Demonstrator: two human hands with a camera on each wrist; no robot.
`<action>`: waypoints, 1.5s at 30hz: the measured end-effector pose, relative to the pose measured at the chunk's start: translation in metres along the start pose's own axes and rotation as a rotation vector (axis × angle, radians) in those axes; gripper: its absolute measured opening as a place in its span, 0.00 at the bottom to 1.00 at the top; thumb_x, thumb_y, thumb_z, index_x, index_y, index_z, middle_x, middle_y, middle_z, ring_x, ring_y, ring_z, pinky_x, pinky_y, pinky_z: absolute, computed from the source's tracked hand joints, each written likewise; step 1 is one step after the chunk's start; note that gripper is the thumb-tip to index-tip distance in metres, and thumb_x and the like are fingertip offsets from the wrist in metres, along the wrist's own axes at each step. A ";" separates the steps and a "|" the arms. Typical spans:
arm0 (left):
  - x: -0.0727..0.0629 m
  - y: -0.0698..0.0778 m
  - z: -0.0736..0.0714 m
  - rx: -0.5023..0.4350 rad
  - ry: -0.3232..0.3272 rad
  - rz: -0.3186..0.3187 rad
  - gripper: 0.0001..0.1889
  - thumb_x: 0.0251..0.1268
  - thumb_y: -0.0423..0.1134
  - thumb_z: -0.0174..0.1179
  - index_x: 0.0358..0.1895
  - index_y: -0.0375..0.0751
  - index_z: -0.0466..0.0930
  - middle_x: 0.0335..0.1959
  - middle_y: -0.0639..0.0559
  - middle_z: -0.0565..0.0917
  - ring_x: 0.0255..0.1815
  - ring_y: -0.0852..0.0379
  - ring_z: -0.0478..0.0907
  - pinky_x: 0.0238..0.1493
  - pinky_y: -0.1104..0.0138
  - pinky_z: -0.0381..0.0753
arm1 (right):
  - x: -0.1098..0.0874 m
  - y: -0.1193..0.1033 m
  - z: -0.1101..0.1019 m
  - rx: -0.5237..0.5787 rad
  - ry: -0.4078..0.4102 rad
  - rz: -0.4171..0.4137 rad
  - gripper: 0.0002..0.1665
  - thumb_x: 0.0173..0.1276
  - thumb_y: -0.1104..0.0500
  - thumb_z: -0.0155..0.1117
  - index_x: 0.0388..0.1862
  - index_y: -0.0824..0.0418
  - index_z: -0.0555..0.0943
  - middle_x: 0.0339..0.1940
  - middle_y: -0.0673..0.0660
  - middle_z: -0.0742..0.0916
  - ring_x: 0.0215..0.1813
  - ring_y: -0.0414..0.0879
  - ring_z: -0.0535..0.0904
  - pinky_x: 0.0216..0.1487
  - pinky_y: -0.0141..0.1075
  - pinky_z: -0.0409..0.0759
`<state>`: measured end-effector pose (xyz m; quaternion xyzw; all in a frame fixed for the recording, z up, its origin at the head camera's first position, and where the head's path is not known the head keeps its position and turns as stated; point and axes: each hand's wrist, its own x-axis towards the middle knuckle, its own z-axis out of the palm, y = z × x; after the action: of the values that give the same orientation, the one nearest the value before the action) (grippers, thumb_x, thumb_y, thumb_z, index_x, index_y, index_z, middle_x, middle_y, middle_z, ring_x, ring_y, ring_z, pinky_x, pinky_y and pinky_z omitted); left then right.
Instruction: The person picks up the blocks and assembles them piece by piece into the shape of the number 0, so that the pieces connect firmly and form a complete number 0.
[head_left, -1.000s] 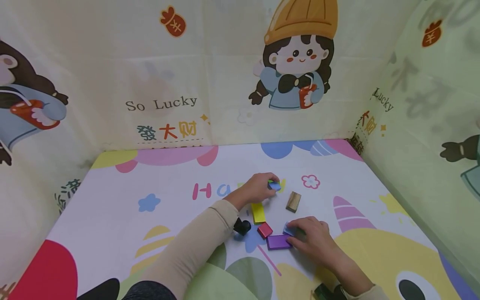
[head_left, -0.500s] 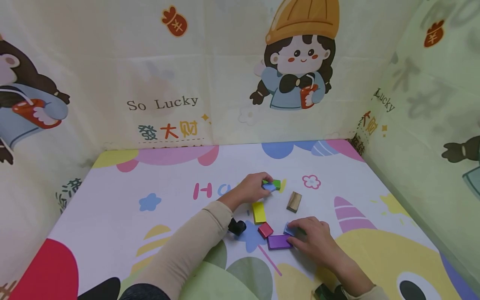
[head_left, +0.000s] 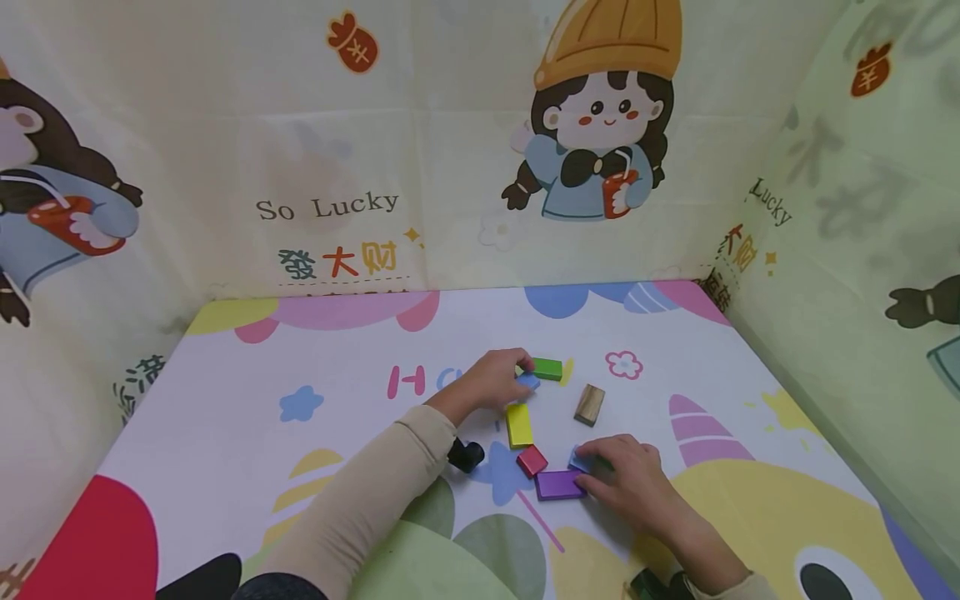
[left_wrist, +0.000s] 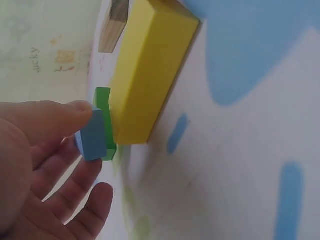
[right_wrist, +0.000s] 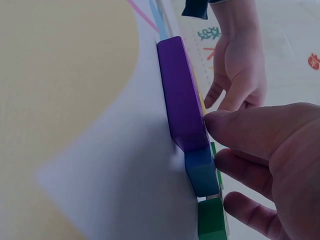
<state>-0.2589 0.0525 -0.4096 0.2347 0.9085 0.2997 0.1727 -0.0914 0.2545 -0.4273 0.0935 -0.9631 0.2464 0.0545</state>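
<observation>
My left hand [head_left: 491,383] pinches a small blue block [left_wrist: 93,135] between thumb and fingers, beside a green block [head_left: 546,368] lying on the table. My right hand [head_left: 626,479] rests its fingertips along a row of blocks. In the right wrist view its thumb tip is at the edge of a purple block [right_wrist: 182,95], while the other fingertips touch or nearly touch a second blue block [right_wrist: 202,172] and a second green block [right_wrist: 212,220]. A red block [head_left: 532,461] meets the purple one's corner, and a yellow block [head_left: 519,426] lies just beyond it.
A wooden-coloured block [head_left: 589,405] lies apart, right of the yellow one. The table [head_left: 360,346] has a printed cartoon cover, with patterned cloth walls [head_left: 457,167] behind and at the sides. A black wrist camera [head_left: 467,456] hangs under the left wrist.
My left hand has moved a little to the left with the blue block, uncovering more of the green block. The right hand has stayed in place on its row.
</observation>
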 end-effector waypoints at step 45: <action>-0.002 -0.015 -0.001 -0.029 0.000 -0.054 0.13 0.66 0.36 0.67 0.52 0.45 0.80 0.54 0.50 0.81 0.53 0.53 0.74 0.59 0.61 0.75 | -0.001 -0.001 0.000 0.000 -0.011 0.015 0.16 0.57 0.55 0.79 0.45 0.52 0.86 0.46 0.48 0.86 0.54 0.51 0.76 0.53 0.54 0.65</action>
<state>-0.2628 0.0406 -0.4179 0.2075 0.9101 0.3080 0.1839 -0.0904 0.2535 -0.4270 0.0874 -0.9640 0.2465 0.0471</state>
